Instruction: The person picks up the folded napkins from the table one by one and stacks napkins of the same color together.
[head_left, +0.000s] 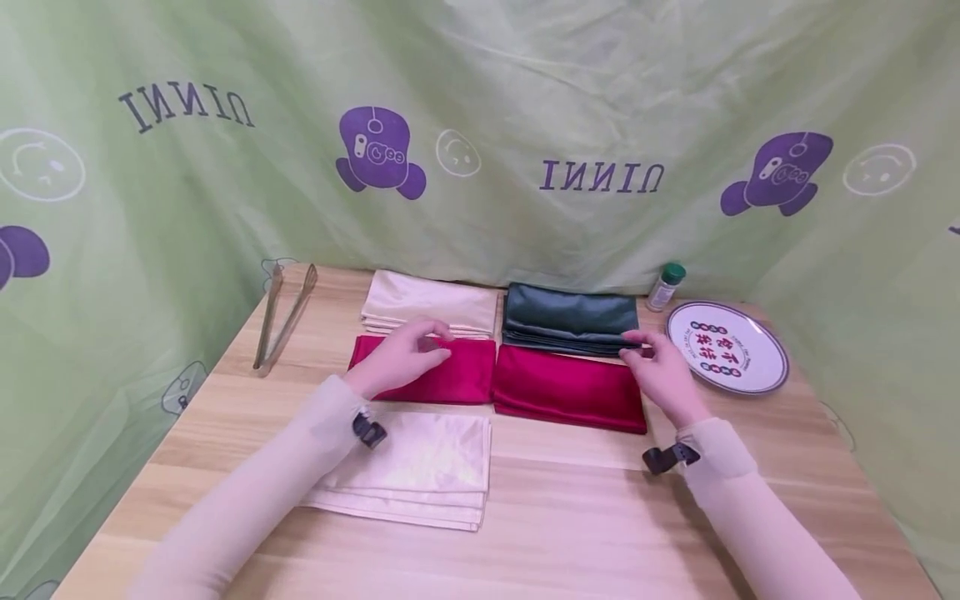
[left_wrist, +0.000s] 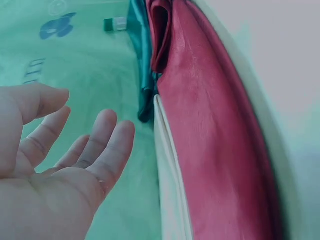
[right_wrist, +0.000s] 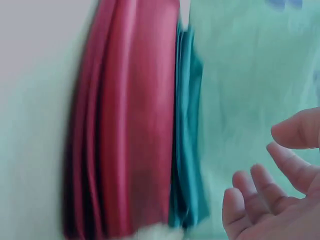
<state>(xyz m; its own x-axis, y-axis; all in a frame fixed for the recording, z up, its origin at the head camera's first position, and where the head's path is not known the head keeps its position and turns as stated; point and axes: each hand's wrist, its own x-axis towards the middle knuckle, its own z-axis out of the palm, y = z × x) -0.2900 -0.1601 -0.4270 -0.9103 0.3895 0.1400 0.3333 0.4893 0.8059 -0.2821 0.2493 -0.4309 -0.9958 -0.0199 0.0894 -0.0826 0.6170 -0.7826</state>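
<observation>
My left hand (head_left: 402, 354) hovers above the left red folded satin cloth (head_left: 463, 375), its fingers relaxed and nothing in them. In the left wrist view its thumb and fingers (left_wrist: 112, 150) are spread apart. My right hand (head_left: 666, 375) hangs over the right end of the other red folded cloth (head_left: 566, 392), close to the corner of the dark green folded cloth (head_left: 570, 312). Its loosely bent fingers (right_wrist: 242, 205) hold nothing in the right wrist view. Behind the left red cloth lies a cream folded cloth (head_left: 431, 302). Under my left forearm a pale pink folded cloth (head_left: 427, 454) is partly hidden.
Metal tongs (head_left: 281, 321) lie at the table's back left. A green-capped shaker bottle (head_left: 665, 287) stands at the back right, beside a white plate (head_left: 757, 350) with a dark rim and red lettering. A green printed curtain (head_left: 510, 108) surrounds the wooden table (head_left: 600, 525).
</observation>
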